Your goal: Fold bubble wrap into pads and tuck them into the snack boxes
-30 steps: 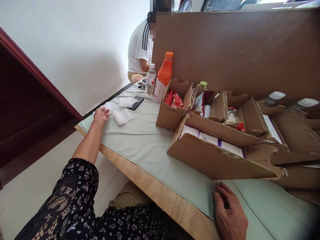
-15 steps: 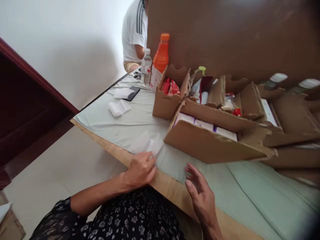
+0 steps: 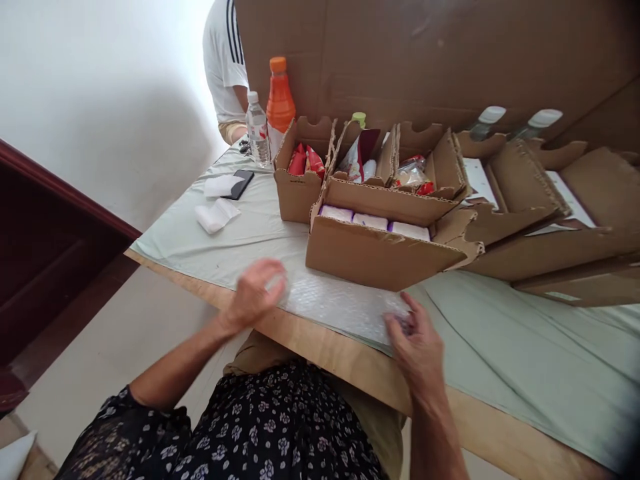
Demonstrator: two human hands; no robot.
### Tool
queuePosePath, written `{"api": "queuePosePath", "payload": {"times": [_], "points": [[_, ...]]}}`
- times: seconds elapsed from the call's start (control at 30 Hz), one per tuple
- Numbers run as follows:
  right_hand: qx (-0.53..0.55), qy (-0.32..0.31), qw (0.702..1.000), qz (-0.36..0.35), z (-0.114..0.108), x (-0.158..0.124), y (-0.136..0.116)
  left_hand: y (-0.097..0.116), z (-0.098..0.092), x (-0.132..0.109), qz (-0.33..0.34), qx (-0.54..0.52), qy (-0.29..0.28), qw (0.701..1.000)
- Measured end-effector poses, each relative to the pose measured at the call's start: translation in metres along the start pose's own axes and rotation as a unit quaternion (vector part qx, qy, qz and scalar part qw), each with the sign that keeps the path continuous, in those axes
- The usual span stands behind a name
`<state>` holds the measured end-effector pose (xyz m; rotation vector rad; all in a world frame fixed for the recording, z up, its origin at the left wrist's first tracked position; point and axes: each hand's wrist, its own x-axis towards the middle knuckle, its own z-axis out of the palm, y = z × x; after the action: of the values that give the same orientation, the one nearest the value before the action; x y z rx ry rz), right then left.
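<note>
A long strip of clear bubble wrap (image 3: pixel 340 305) lies stretched out on the pale green cloth near the table's front edge. At its right end my right hand (image 3: pixel 417 337) has its fingers curled onto the plastic, pinching it. My left hand (image 3: pixel 256 293) is at the strip's left end, slightly blurred, fingers bent but apart; nothing shows between them. Behind the strip stands a long cardboard box (image 3: pixel 380 257) with white, purple-edged packs (image 3: pixel 370 221) in it.
Cardboard bins (image 3: pixel 300 197) with red packets stand behind. An orange bottle (image 3: pixel 281 107) and a water bottle (image 3: pixel 257 133) are at the back left, near a phone (image 3: pixel 243 185) and crumpled white paper (image 3: pixel 216 217). A person in a white shirt (image 3: pixel 220 60) is beyond.
The bubble wrap, earlier bunched at my left hand, now lies spread between both hands. My left hand has opened, and my right hand has closed on the strip's end. The camera view has shifted right.
</note>
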<state>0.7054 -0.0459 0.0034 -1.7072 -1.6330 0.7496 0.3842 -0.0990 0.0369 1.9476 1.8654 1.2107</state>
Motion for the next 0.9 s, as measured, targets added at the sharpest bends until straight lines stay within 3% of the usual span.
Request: {"api": "queuePosePath", "payload": {"times": [0.1,0.17,0.27,0.33,0.43,0.53,0.6,0.7,0.83,0.9], "points": [[-0.034,0.05,0.998,0.031,-0.024,0.006,0.025,-0.063,-0.044,0.058,-0.171,0.136,0.132,0.967],[-0.053,0.055,0.996,0.047,-0.03,0.005,0.036,-0.101,-0.06,0.09,-0.277,0.171,0.163,0.931],[-0.066,0.061,0.994,0.057,-0.025,-0.003,0.043,-0.143,-0.074,0.117,-0.362,0.162,0.181,0.9],[-0.067,0.08,0.993,0.056,-0.02,-0.008,0.043,-0.162,-0.088,0.116,-0.395,0.143,0.201,0.885],[-0.061,0.096,0.992,0.049,-0.017,-0.011,0.042,-0.178,-0.121,0.09,-0.432,0.138,0.248,0.856],[-0.058,0.087,0.993,0.049,-0.019,-0.009,0.043,-0.181,-0.155,0.05,-0.45,0.165,0.307,0.822],[-0.061,0.079,0.994,0.053,-0.021,-0.007,0.043,-0.178,-0.167,0.033,-0.443,0.187,0.34,0.808],[-0.069,0.078,0.993,0.052,-0.021,-0.007,0.043,-0.177,-0.167,0.038,-0.388,0.21,0.337,0.832],[-0.072,0.083,0.993,0.054,-0.018,-0.009,0.044,-0.189,-0.144,0.091,-0.3,0.168,0.167,0.924],[-0.071,0.085,0.992,0.054,-0.017,-0.011,0.045,-0.198,-0.13,0.121,-0.291,0.14,0.099,0.941]]}}
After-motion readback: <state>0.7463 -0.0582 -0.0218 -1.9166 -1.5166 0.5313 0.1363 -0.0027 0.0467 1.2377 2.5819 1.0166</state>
